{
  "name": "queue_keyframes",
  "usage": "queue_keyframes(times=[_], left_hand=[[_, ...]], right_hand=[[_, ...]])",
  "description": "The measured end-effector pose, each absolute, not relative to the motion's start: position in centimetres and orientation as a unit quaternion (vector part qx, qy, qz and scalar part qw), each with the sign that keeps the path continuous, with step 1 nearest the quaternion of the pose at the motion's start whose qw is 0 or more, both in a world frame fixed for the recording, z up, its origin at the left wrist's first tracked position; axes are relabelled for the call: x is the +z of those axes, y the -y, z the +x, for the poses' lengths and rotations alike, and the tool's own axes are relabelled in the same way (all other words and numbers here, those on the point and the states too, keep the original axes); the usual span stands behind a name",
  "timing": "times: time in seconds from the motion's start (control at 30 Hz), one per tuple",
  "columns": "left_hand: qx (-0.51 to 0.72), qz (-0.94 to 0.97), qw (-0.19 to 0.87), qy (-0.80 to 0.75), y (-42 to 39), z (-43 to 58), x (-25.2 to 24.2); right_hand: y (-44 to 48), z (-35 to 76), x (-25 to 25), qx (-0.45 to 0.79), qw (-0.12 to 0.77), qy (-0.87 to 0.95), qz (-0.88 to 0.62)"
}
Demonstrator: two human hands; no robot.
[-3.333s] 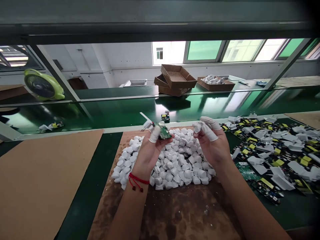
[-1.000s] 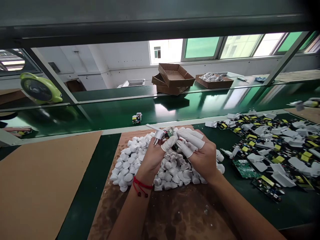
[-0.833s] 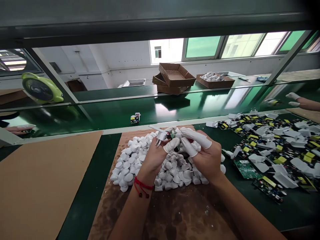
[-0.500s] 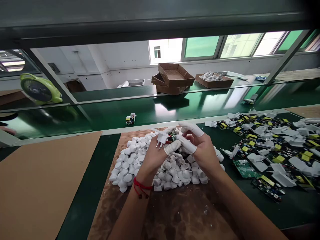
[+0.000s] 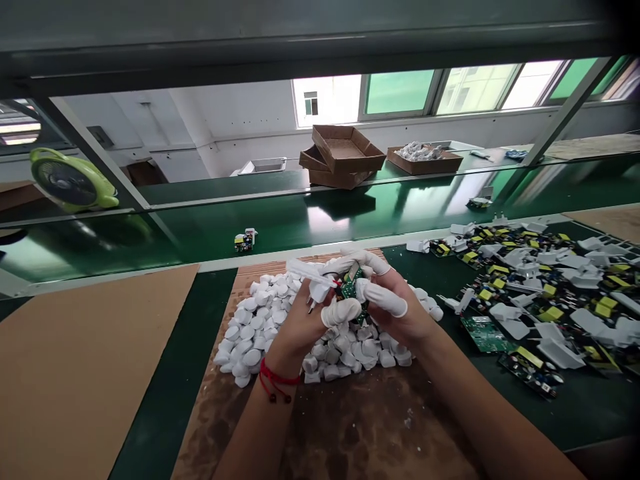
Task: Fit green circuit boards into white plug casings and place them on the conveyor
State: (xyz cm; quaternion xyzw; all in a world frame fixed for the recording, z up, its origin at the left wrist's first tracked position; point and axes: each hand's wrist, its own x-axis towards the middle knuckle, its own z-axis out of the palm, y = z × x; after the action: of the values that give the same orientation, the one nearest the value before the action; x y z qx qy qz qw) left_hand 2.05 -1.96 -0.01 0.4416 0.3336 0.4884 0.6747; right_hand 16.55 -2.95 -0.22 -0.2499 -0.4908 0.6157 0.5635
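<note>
Over the pile of small white rounded pieces (image 5: 253, 323), my left hand (image 5: 313, 310) is closed on a green circuit board (image 5: 351, 283). A white two-pin plug (image 5: 320, 288) hangs from it by red wires beside my left fingers. My right hand (image 5: 400, 303) grips the board's right side, its thumb and fingers bent round it. Something small and white shows at the right fingertips; I cannot tell whether it is a separate piece. White finger cots cover several fingertips on both hands. The pile rests on a stained brown board (image 5: 360, 427).
To the right lie many circuit boards with yellow parts and white casings (image 5: 545, 287). A single small board (image 5: 245, 240) sits on the green conveyor (image 5: 285, 220), another (image 5: 480, 200) farther right. Cardboard (image 5: 90, 360) covers the left. Brown trays (image 5: 345, 150) and a green fan (image 5: 73, 180) stand behind.
Both hands have turned the circuit board, so more of its green face shows. The plug has shifted slightly left and down. Boards on the conveyor have moved left.
</note>
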Motion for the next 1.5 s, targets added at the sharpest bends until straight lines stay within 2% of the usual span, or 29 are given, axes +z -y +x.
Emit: queue_keyframes(times=[0.27, 0.93, 1.33, 1.5], left_hand=[[0.458, 0.462, 0.69, -0.317, 2.1, 1.4, 0.2], [0.498, 0.439, 0.675, -0.32, 2.0, 2.1, 0.0], [0.491, 0.422, 0.683, -0.338, 1.9, 2.6, 0.1], [0.472, 0.413, 0.691, -0.361, 1.9, 2.5, 0.0]], right_hand=[[2.9, 16.1, -0.6, 0.581, 0.606, 0.504, -0.202], [2.8, 16.8, -0.2, 0.631, 0.534, 0.488, -0.281], [2.8, 16.5, -0.3, 0.638, 0.547, 0.454, -0.297], [2.7, 16.3, 0.1, 0.591, 0.575, 0.474, -0.309]])
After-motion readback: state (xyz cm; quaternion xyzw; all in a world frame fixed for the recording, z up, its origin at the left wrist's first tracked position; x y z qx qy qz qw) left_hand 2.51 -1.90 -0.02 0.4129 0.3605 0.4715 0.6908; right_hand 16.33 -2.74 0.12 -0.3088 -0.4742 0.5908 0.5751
